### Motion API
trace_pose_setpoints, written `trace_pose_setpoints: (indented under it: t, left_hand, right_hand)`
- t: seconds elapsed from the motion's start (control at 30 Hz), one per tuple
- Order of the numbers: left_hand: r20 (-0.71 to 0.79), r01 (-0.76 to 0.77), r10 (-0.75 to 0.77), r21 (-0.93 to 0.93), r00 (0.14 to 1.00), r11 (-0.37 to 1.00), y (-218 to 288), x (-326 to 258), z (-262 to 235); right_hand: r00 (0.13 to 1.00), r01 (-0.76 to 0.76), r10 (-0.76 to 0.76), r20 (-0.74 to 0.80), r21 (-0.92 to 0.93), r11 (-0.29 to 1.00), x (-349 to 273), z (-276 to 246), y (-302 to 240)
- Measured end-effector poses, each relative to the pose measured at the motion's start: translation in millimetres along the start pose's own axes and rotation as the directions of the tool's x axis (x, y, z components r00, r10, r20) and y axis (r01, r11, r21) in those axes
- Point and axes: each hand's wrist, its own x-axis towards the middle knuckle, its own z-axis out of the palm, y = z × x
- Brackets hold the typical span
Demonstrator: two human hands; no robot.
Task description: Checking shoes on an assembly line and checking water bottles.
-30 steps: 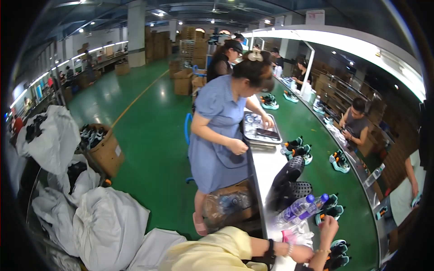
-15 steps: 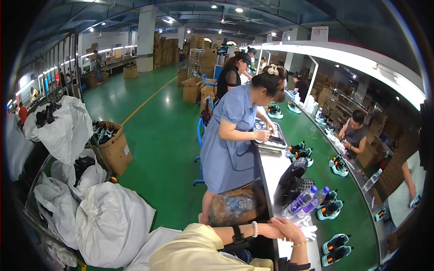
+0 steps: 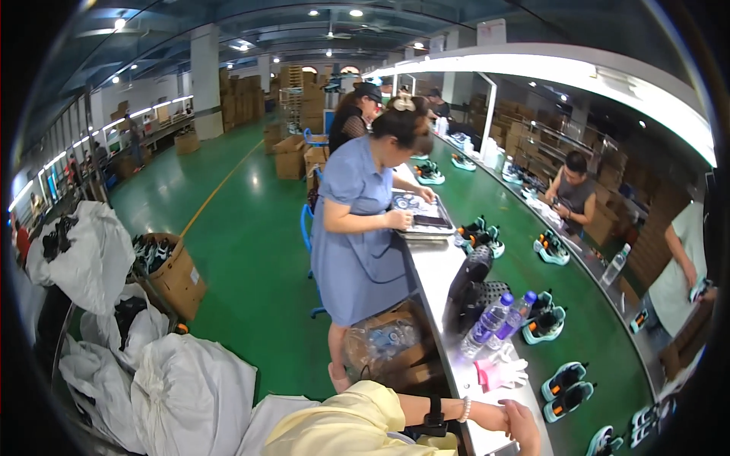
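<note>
Clear plastic bottles (image 3: 494, 323); glossy green floor (image 3: 251, 258); brown cardboard box (image 3: 179, 277); white cloth sacks (image 3: 190, 391).

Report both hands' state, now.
Left hand: not in view.
Right hand: resting at the edge of the steel bench, seemingly empty; grip cannot be told.

Hand (image 3: 521, 425): at the lower edge, fingers cut off; which of the wearer's 2 hands it is, and its grip, cannot be told.
Pair of shoes (image 3: 608, 442): cropped by the lower rim.
Person in pale shirt (image 3: 679, 266): head and far side cut by the right rim.
Far cartons (image 3: 293, 76): too small to tell apart.
</note>
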Motion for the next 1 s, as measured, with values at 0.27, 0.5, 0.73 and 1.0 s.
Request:
trace_pose_setpoints:
  t: [0.27,0.5,0.73,1.0]
  left_hand:
    - [0.311,0.267,-0.139,-0.416,0.940,0.869,40.2,12.5,-0.7]
    - [0.345,0.193,-0.009,-0.503,0.939,0.843,28.0,29.9,7.1]
    - [0.379,0.080,0.153,-0.534,0.913,0.842,12.5,62.0,28.1]
    - [-0.333,0.140,0.161,0.720,0.929,0.680,-31.1,139.7,-33.9]
  right_hand:
    - [0.962,-0.182,0.230,-0.146,0.285,0.941,-59.8,-0.8,18.7]
    - [0.954,-0.166,0.204,-0.222,0.177,0.970,-58.9,-3.8,30.6]
    - [0.838,-0.102,0.304,-0.454,0.417,0.903,-83.3,-3.0,19.6]
    - [0.427,0.092,0.323,-0.845,0.396,0.913,-137.4,5.4,54.1]
